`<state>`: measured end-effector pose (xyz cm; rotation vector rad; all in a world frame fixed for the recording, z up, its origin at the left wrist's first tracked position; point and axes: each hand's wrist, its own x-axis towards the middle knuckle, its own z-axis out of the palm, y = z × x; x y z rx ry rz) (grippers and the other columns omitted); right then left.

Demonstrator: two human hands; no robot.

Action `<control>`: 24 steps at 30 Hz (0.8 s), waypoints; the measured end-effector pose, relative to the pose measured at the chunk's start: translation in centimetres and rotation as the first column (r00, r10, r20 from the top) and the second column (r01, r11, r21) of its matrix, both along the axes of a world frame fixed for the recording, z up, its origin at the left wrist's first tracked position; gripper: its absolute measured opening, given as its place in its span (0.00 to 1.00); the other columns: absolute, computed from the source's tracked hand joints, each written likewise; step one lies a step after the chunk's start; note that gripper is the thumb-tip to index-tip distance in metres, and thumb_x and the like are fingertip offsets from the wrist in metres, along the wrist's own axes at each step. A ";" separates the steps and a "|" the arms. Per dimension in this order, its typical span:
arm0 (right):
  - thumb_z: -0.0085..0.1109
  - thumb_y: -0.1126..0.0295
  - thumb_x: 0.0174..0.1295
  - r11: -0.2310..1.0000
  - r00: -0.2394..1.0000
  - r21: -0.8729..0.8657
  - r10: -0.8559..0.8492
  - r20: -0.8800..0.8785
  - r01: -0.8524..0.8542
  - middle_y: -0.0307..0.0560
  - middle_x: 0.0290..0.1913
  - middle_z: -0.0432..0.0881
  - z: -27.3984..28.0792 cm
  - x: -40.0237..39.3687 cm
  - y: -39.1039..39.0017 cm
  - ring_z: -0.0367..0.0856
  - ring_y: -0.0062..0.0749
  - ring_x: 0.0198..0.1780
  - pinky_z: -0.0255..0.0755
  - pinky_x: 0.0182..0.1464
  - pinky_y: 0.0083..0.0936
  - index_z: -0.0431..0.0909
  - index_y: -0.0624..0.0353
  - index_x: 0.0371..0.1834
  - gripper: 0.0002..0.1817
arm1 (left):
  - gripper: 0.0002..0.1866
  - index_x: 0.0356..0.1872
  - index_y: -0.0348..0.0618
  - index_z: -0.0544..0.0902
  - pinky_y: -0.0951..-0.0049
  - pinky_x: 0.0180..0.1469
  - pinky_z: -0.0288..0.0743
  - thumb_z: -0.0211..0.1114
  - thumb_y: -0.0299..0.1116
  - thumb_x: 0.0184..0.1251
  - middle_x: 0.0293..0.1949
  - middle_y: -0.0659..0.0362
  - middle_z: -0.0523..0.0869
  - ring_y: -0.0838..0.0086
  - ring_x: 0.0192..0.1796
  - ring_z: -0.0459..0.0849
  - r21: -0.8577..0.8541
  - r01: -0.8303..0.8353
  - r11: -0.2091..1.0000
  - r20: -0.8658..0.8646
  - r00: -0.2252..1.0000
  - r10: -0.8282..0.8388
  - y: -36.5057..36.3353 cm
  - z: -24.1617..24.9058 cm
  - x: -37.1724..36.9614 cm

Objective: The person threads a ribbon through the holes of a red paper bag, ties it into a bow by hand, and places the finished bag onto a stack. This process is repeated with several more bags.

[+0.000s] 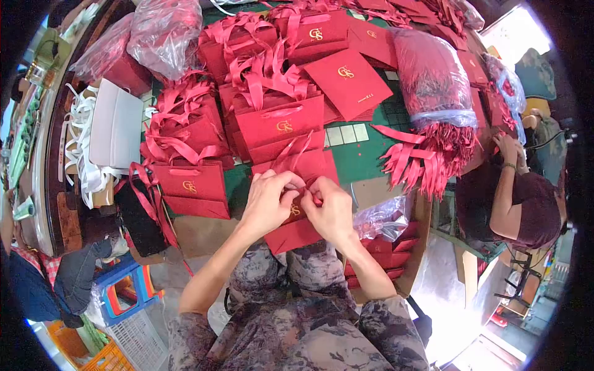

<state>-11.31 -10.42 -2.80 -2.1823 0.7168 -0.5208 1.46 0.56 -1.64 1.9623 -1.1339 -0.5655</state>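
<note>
A red paper gift bag [288,238] with gold lettering lies at the table's front edge, just above my knees. Over its upper part, my left hand [270,196] and my right hand [329,211] are close together, both with fingers pinched. Between them they grip a red ribbon [296,151], one loop of which rises above the fingers. The exact spot where the ribbon meets the bag is hidden by my fingertips. Directly beyond stand finished-looking red bags [281,127] with ribbon handles, and another row of red bags [192,185] stands to the left.
A plastic-wrapped bundle of ribbons [433,74] lies at the right. Flat red bags [349,83] are stacked at the back, white bags [114,127] stand left. A cardboard box [421,247] with red bags is beside my right knee. A co-worker's arm [504,191] reaches in at right.
</note>
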 end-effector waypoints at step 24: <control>0.66 0.79 0.58 0.968 0.974 -0.126 0.223 0.043 -0.216 0.51 0.39 0.82 4.6 -1.7 -1.8 0.82 0.49 0.43 0.77 0.42 0.35 0.81 0.61 0.44 0.11 | 0.10 0.36 0.45 0.87 0.65 0.45 0.72 0.77 0.34 0.54 0.31 0.61 0.89 0.69 0.36 0.83 -0.045 -0.086 0.995 0.068 0.994 0.089 0.2 0.2 -0.7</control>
